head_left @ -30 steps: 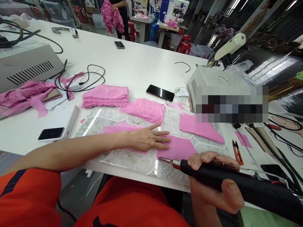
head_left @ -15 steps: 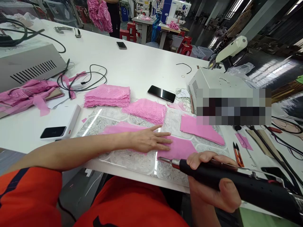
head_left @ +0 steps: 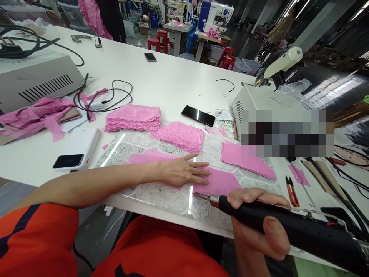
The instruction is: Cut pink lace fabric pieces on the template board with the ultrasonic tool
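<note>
**White worktable, sewing hall behind: pink cloth under one hand, tool in the other**

White worktable (head_left: 173,80), wide and cluttered; sewing machines and red stools stand beyond it. At the near edge we note a clear glossy sheet over a lace-patterned mat (head_left: 161,194).

- Flat pink fabric piece (head_left: 221,184): lies on the sheet, close to the table's near edge.
- Left hand (head_left: 183,173): palm down on the fabric, fingers spread and flat, gripping nothing.
- Right hand (head_left: 259,227): clenched around the black rod-shaped hand tool with a metal tip (head_left: 302,231). The tip sits at the fabric's near edge, just beside the left fingertips. We cannot tell whether it touches the cloth.
- Nearby: stack of pink lace pieces (head_left: 133,117), black smartphone (head_left: 198,115), orange thread snips (head_left: 291,187), white metal control box (head_left: 259,102).

Risks, in our judgement:
- The tip is very near the left fingers, so a slip of the right hand could catch them.
- The sheet looks slick. Light pressure from the palm could let the cloth creep and the edge go crooked.
- The tool is long and held far back, which could let the tip wander.
</note>
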`<move>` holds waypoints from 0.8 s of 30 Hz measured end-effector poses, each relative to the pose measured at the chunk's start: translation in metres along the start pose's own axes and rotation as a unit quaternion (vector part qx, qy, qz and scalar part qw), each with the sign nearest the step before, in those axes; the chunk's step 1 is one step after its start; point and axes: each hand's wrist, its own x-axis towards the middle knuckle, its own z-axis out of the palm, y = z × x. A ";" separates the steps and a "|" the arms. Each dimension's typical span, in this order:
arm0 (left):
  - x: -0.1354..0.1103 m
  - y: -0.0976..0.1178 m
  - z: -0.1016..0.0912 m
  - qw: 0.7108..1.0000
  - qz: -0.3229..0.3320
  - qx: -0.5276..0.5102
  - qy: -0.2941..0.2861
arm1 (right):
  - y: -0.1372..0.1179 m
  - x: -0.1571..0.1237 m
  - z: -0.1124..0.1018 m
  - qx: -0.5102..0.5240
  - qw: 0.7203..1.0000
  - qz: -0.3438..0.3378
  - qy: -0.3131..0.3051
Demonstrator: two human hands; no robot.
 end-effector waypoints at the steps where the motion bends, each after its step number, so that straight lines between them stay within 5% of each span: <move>1: -0.001 0.000 -0.001 1.000 -0.006 0.000 0.004 | 0.000 0.000 -0.001 -0.002 1.000 0.001 -0.004; 10: -0.051 0.004 -0.014 0.994 -0.101 -0.033 0.036 | -0.005 0.000 -0.003 0.010 1.000 0.024 0.002; 17: -0.101 0.014 -0.001 0.993 -0.108 -0.047 -0.005 | -0.003 -0.001 0.007 0.022 0.999 0.037 -0.001; 24: -0.112 0.020 0.009 0.993 -0.111 0.031 0.010 | 0.008 -0.003 0.020 0.019 0.999 0.040 -0.001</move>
